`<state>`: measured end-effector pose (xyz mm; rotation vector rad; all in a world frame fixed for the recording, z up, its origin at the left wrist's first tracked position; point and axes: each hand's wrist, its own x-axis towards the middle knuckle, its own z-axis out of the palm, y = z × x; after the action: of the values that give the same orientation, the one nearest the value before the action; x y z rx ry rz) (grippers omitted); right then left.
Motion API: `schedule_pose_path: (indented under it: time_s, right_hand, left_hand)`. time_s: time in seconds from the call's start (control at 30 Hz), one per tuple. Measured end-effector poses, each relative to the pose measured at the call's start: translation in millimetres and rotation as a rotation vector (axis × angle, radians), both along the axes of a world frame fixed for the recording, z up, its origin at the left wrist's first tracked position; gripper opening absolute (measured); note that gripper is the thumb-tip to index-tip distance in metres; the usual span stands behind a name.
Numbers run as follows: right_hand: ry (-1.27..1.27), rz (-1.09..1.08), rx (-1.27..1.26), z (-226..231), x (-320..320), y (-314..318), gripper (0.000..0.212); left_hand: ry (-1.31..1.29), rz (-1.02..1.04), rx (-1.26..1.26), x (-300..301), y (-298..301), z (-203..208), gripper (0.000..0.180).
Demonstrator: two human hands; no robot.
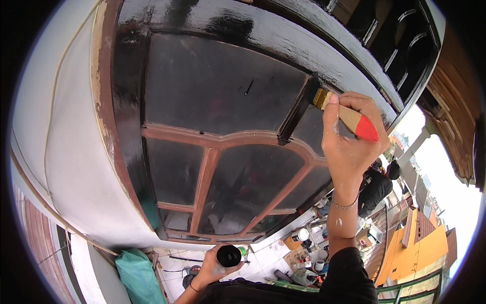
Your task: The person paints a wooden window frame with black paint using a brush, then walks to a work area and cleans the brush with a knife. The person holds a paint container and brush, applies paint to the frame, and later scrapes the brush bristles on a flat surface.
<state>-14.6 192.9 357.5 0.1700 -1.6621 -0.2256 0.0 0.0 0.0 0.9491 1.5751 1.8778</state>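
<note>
My right hand (pixel 349 144) is raised and closed round the wooden handle of a paintbrush (pixel 350 120) with a red end. Its bristles touch the upper part of a black-coated wooden bar (pixel 298 109) in a large framed glass panel. Lower down, my left hand (pixel 208 269) grips a small round container of black paint (pixel 229 256), its open top facing up. Glossy black covers the top rail (pixel 202 20), while a curved crossbar (pixel 202 133) and the lower bars are reddish brown. Black paint marks (pixel 248 87) lie on the dark upper glass pane (pixel 217 81).
A white wall (pixel 55 152) with a hanging cable stands left. Below are a teal bag (pixel 135 276) and a white bucket (pixel 302 234) among several tins on the tiled floor. Another person in black (pixel 374 187) is beyond my right arm. Rooftops (pixel 425 245) show at right.
</note>
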Motion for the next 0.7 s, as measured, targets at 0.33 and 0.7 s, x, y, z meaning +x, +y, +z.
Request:
schedule_pose_path:
  time_s: [0.33, 0.7]
  right_hand:
    - [-0.297, 0.051, -0.052, -67, 23, 1, 0.015]
    - [-0.124, -0.013, -0.141, -104, 42, 19, 0.016]
  left_hand:
    - [-0.061, 0.087, -0.083, 3, -7, 9, 0.041]
    - [-0.153, 0.083, -0.044, 7, -12, 2, 0.041]
